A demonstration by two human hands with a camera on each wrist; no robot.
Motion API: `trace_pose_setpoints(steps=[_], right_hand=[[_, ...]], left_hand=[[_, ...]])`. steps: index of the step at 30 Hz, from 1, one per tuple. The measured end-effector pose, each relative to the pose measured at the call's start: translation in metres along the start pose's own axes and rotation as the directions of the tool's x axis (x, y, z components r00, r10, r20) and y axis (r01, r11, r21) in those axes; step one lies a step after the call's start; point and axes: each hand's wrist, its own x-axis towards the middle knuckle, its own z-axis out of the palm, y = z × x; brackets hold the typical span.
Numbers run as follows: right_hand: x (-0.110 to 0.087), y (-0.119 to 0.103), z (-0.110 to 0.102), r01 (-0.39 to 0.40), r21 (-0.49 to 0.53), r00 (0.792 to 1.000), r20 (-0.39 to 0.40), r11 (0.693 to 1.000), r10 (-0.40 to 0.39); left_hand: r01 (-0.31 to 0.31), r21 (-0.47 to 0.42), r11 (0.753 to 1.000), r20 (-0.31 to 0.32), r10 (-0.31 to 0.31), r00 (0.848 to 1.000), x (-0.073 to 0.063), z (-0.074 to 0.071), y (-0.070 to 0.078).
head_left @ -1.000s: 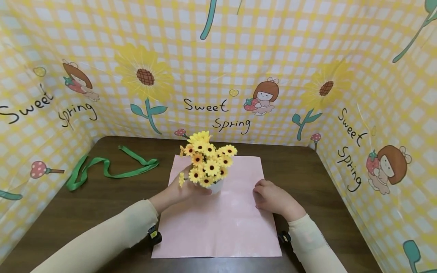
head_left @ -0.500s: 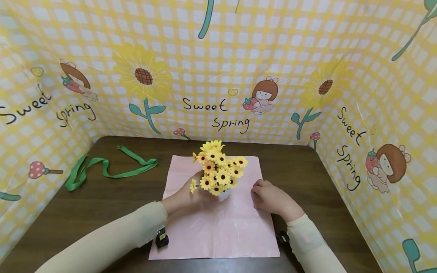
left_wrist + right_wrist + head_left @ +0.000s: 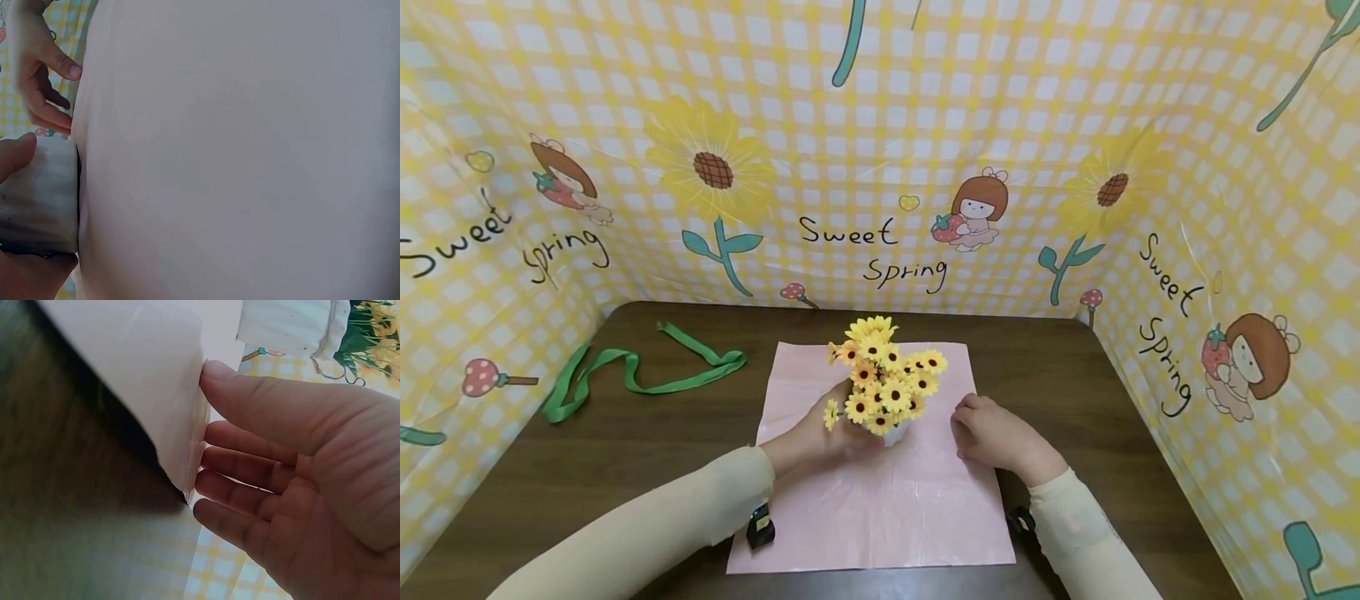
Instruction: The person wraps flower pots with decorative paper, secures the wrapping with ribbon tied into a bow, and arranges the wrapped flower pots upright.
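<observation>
My left hand point(image 3: 823, 433) grips a white pot point(image 3: 896, 434) that holds several yellow and orange artificial daisies point(image 3: 887, 387). The pot stands upright at the middle of a pink sheet of paper point(image 3: 880, 517). In the left wrist view its base meets the sheet, with my thumb on the pot's side point(image 3: 47, 194). Near the sheet's right edge rests my right hand point(image 3: 1006, 437), its fingers relaxed. Thumb and fingertips touch the paper in the right wrist view, and nothing is pinched there. Flowers and pot hide part of the left fingers.
A green ribbon point(image 3: 681, 385) lies loosely folded at the left of the dark wooden table point(image 3: 647, 467). Yellow checked cloth point(image 3: 850, 150) walls in the table at the back and both sides. A black wrist device point(image 3: 760, 527) sits under the left cuff.
My left hand has moved the flower pot rightward and slightly nearer, over the middle of the pink paper. My right hand has stayed at the paper's right edge.
</observation>
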Motion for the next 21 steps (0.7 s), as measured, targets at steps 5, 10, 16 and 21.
trace_pose_setpoints(steps=[5,10,16,21], right_hand=[[0.001,0.000,0.000,-0.004,0.007,1.000,0.001,1.000,0.004],[0.000,0.000,0.000,-0.004,0.005,1.000,-0.006,1.000,0.004],[0.000,0.000,-0.002,-0.006,0.005,1.000,-0.011,1.000,0.006],[0.000,0.000,0.000,-0.011,-0.002,1.000,-0.005,1.000,0.011]], left_hand=[[0.012,0.012,1.000,-0.002,-0.012,1.000,-0.004,-0.001,0.009],[0.014,0.011,1.000,-0.015,-0.014,1.000,-0.003,0.000,0.004],[0.055,0.011,0.998,-0.020,-0.055,0.998,0.000,0.003,-0.014],[0.128,-0.175,0.976,0.074,-0.117,0.990,0.004,0.004,-0.018]])
